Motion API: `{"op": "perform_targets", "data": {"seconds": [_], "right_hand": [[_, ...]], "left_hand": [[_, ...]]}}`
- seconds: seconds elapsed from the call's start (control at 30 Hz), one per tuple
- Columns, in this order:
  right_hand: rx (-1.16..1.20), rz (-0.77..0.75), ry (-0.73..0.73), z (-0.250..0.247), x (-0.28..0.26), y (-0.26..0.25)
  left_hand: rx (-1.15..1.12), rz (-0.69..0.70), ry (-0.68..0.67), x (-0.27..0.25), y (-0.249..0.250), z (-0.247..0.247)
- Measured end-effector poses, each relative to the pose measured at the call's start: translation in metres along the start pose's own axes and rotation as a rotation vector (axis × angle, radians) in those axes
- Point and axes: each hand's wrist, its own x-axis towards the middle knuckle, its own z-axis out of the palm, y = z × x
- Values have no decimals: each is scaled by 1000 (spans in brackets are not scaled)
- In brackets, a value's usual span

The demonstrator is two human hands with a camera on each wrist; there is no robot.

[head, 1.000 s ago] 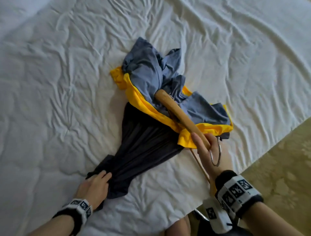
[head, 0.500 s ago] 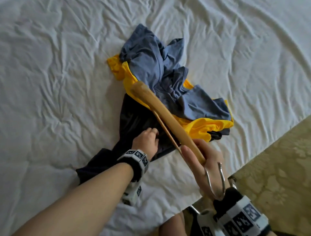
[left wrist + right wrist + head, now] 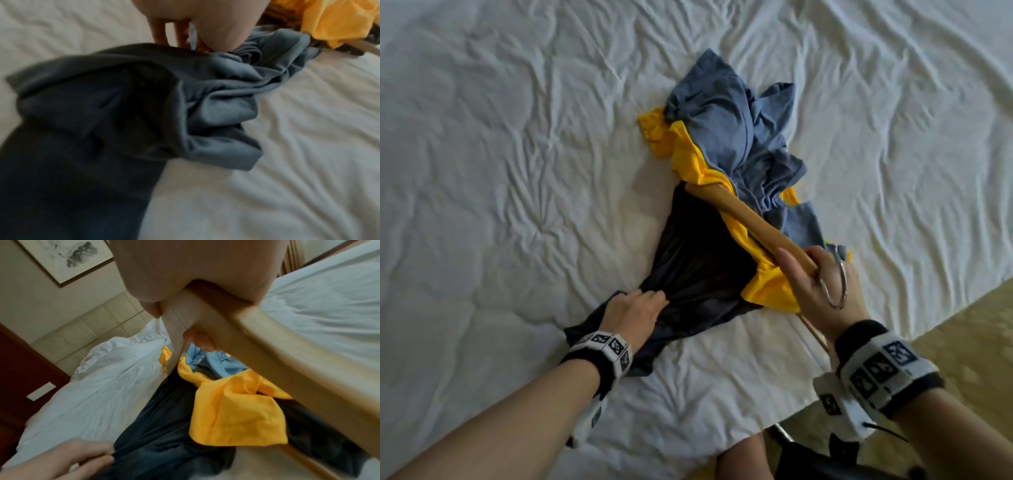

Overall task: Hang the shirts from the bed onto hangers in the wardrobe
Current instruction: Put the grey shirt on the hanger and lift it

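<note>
Three shirts lie in a pile on the white bed (image 3: pixel 517 171): a blue-grey shirt (image 3: pixel 726 120) on top, a yellow shirt (image 3: pixel 685 154) under it, and a dark shirt (image 3: pixel 698 267) stretched toward me. My left hand (image 3: pixel 637 308) grips the dark shirt (image 3: pixel 92 129) near its lower end, fingers (image 3: pixel 160 32) bunching the cloth. My right hand (image 3: pixel 811 284) holds a wooden hanger (image 3: pixel 750 219) at its middle, by the metal hook (image 3: pixel 837 287). The hanger's far tip rests at the dark shirt's upper edge, beside the yellow shirt (image 3: pixel 236 410). The same hanger (image 3: pixel 226 318) fills the right wrist view.
The bed's corner edge runs across the lower right, with beige patterned carpet (image 3: pixel 969 342) beyond it. My knee (image 3: pixel 739 459) shows at the bottom. A padded headboard (image 3: pixel 92 324), a framed picture (image 3: pixel 68 257) and a dark wood panel (image 3: pixel 24 369) stand behind the bed.
My left hand reached up the dark shirt, then came back down and gripped its lower part. The right hand raised the hanger, then lowered its far tip to the dark shirt's upper edge.
</note>
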Motion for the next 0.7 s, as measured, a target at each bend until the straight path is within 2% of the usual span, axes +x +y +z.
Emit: {"op": "perform_targets", "data": {"seconds": [0.07,0.13,0.23,0.27,0.37,0.43,0.5,0.57,0.63,0.7], "right_hand": [[-45,-29,18,-2,3,-4],[-82,-31,25,-6,4,-7],[-161,-16,52,-20,7,-9],[-172,-16,59,-26,9,-9],[-167,1,28,-36,9,-5],[-147,20,4,-29,7,-7],[-128,58,-13,-15,2,-12],[-77,57,-19,-3,-3,-13],[-42,53,-12,3,-8,-14],[-33,63,-24,6,-11,-15]], "left_hand": [[2,4,54,-10,-10,-1],[-24,5,49,-19,-23,-5],[-9,-124,38,-55,-70,2],[8,-208,-31,-72,-91,2],[108,-465,-374,-117,-138,-8],[99,-535,-447,-127,-146,-13],[12,-569,-387,-121,-140,-16],[-49,-508,-176,-106,-124,-17],[-89,-332,82,-81,-98,-24],[-188,-77,198,-46,-63,-37]]}}
